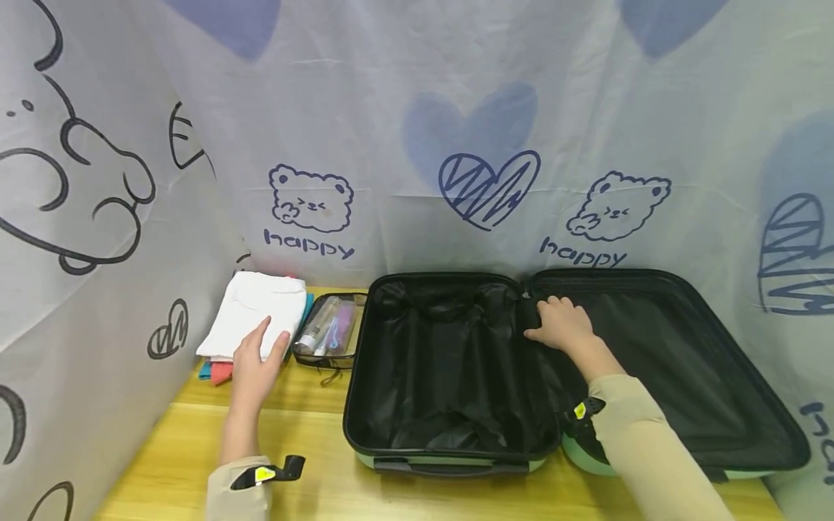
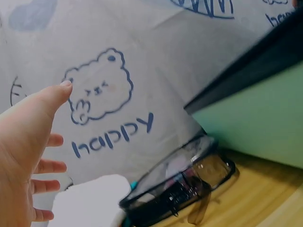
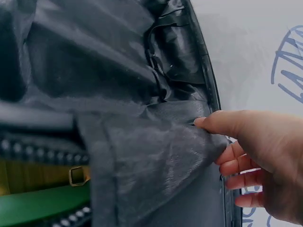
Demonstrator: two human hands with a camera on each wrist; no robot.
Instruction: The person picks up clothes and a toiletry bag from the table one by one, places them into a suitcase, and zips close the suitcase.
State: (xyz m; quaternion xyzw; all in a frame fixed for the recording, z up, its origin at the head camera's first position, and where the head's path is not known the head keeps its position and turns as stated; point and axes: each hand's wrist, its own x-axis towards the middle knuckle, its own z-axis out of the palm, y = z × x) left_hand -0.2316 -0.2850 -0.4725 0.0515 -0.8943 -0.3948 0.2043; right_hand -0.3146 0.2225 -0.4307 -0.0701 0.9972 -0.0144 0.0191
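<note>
On the wooden table lies an opened suitcase [image 1: 452, 461], black inside with a light green shell. My right hand [image 1: 562, 324] is at its far hinge side, where the two halves meet. In the right wrist view, the thumb and fingers of that hand pinch the black lining [image 3: 142, 156] that spans the hinge. My left hand [image 1: 255, 365] is at the left, fingers spread, holding nothing. Just beyond it, a folded white cloth [image 1: 263, 300] tops a stack with red and blue edges. Between stack and suitcase lies a clear toiletry bag [image 1: 331, 329] with bottles inside.
A white curtain [image 1: 391, 239] printed with hearts and bears hangs right behind the suitcase, and another stretch of it closes off the left side. Wooden table [image 1: 293, 427] shows in front of the bag and the suitcase. The suitcase lid [image 1: 677, 362] lies flat at right.
</note>
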